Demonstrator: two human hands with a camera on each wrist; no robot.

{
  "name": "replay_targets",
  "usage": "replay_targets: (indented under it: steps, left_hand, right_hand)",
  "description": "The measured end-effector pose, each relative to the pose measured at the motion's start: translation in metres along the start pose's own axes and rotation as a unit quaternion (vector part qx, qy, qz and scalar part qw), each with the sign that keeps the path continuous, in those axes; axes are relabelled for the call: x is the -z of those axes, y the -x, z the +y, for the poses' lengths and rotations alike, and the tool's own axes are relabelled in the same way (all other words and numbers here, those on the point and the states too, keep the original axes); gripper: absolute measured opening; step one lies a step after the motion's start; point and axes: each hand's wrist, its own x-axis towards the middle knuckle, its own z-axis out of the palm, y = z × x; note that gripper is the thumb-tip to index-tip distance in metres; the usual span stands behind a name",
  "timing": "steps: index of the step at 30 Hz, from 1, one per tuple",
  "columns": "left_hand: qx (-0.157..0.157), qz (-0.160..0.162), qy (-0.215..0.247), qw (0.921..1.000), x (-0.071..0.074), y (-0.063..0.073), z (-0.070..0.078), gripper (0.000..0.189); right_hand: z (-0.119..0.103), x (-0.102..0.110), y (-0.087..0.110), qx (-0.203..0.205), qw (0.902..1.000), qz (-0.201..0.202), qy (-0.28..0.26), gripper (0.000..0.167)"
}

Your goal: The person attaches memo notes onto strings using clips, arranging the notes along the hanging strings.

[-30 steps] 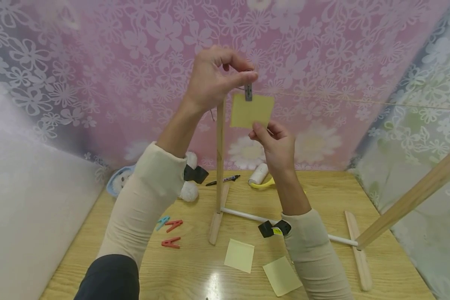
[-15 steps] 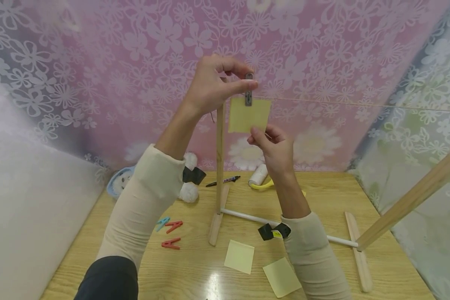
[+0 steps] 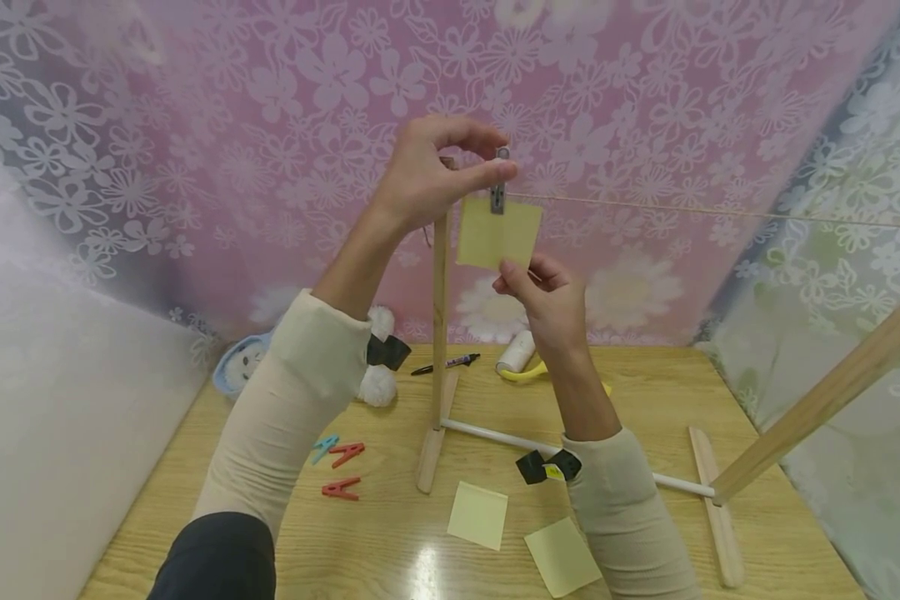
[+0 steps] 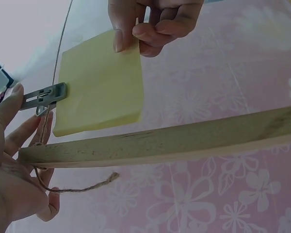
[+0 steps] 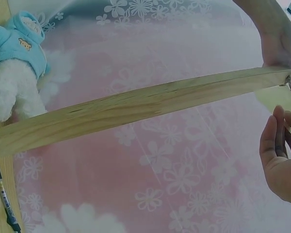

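Note:
My left hand (image 3: pixel 423 175) pinches the upper end of a grey metal clothespin (image 3: pixel 498 197) between thumb and index finger. Below it hangs a yellow sticky note (image 3: pixel 483 237), its top edge under the clothespin's lower end. A thin twine line (image 3: pixel 645 202) runs past the clothespin and is tied at the top of a wooden post (image 3: pixel 440 317). My right hand (image 3: pixel 558 304) holds the note's lower edge between thumb and fingers. In the left wrist view, the clothespin (image 4: pixel 51 94) overlaps both the twine and the note's edge (image 4: pixel 102 87).
Red and blue clothespins (image 3: pixel 342 488) and two yellow sticky notes (image 3: pixel 477 515) lie on the wooden table (image 3: pixel 367 550). A marker (image 3: pixel 450 363), a white roll (image 3: pixel 517 350) and a plush toy (image 3: pixel 378 385) are behind. A white rod (image 3: pixel 495 433) joins the stand's feet.
Both hands, the clothespin and the note have come down slightly. The left thumb sits lower on the clothespin, and its top end now shows between the fingertips.

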Motion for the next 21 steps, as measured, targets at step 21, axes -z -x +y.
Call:
replay_targets:
  steps: [21]
  left_hand:
    - [-0.006,0.017,-0.019,0.9997,0.007,0.012,-0.009,0.039]
  right_hand:
    - [0.003,0.017,0.004,-0.032,0.9988,-0.006,0.035,0.015]
